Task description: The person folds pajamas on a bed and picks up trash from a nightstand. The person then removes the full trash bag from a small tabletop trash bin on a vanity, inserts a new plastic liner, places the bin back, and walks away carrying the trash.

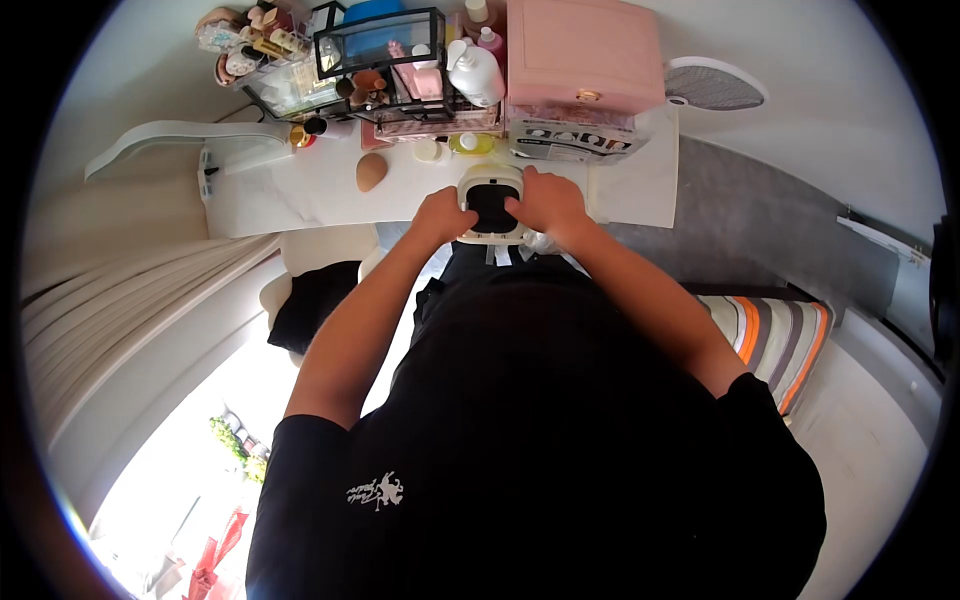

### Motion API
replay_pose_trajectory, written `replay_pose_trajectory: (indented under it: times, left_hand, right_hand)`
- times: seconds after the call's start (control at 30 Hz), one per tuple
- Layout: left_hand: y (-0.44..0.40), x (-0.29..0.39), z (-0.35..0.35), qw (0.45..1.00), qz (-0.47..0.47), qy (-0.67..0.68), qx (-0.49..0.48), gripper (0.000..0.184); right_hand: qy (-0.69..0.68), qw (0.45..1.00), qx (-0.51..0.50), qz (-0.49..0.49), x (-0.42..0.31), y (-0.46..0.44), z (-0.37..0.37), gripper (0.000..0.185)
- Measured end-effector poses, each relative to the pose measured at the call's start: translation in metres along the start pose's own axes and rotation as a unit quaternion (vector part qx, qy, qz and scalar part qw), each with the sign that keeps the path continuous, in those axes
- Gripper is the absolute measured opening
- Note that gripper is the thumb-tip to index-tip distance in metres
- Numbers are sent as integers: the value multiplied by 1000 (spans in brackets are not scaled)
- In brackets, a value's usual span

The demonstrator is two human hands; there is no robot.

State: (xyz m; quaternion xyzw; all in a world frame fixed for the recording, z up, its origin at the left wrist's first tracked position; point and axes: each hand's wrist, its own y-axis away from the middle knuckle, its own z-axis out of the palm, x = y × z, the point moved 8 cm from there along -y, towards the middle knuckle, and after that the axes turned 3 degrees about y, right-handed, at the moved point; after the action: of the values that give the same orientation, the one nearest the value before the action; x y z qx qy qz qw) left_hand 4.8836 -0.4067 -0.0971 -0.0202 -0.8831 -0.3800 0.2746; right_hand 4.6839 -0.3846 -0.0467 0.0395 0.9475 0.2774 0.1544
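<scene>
At the front edge of the white table, I hold a cream-coloured rounded device with a black panel [491, 208] in both hands. My left hand [442, 217] is closed on its left side, the thumb lying at the edge of the panel. On the opposite side my right hand [549, 206] grips it, its thumb also reaching the dark panel. The fingers behind the device are partly hidden. A bit of clear plastic [541, 243] shows under my right hand. Just beyond the device stand a bottle of yellow liquid [471, 144] and a small white jar [430, 151].
Along the back of the white table [270, 195] are a pink box [585, 55], a white pump bottle [476, 75] and a black-framed clear organizer [380, 48]. A brown egg-shaped object [371, 172] lies left. A chair with a black cushion [312, 305] and a striped cushion [770, 340] flank me.
</scene>
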Motion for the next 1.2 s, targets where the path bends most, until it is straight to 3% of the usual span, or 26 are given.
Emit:
replay_pose_trajectory:
  times: [0.07,0.1,0.17,0.27,0.4,0.47,0.5,0.57,0.6,0.7,0.73,0.9,1.03,1.2]
  left_hand:
    - [2,14,-9,992,21,-126,-1,47]
    - [5,20,-16,992,19,-124,1,47]
    - [16,39,-15,981,48,-168,-86,50]
    - [29,59,-20,975,65,-155,-142,54]
    - [23,43,-19,977,78,-142,-141,57]
    - [19,24,-13,974,95,113,-169,53]
    - [18,13,-9,974,96,113,-169,53]
    - [22,-13,-10,878,3,458,-138,53]
    - [28,-23,-9,841,32,526,-121,55]
    - [52,-22,13,888,38,439,-134,82]
    - [54,-21,22,869,48,474,-134,97]
    - [46,-25,30,844,48,519,-129,102]
    - [38,-21,28,833,104,525,-142,103]
    - [43,-16,20,810,37,567,-148,101]
  right_hand:
    - [15,998,23,-59,-12,-3,-17,54]
    - [17,998,22,-62,-14,-7,-20,54]
    - [40,981,30,-185,-35,-4,-24,58]
    - [15,968,18,-248,-56,9,-21,53]
    - [-6,963,-2,-270,-55,3,-5,44]
    - [-25,964,28,-265,-45,1,-1,36]
    - [-24,964,28,-264,-41,1,4,36]
    - [-45,968,81,-232,-30,-4,-1,32]
    - [-44,968,83,-232,-29,-5,0,32]
    - [-106,958,139,-229,-25,1,-7,30]
    - [-103,959,134,-227,-26,-1,-4,30]
    - [-90,962,132,-220,-28,-6,2,30]
    - [-52,960,144,-232,-32,-14,-2,31]
    - [-23,958,135,-252,-32,-24,3,31]
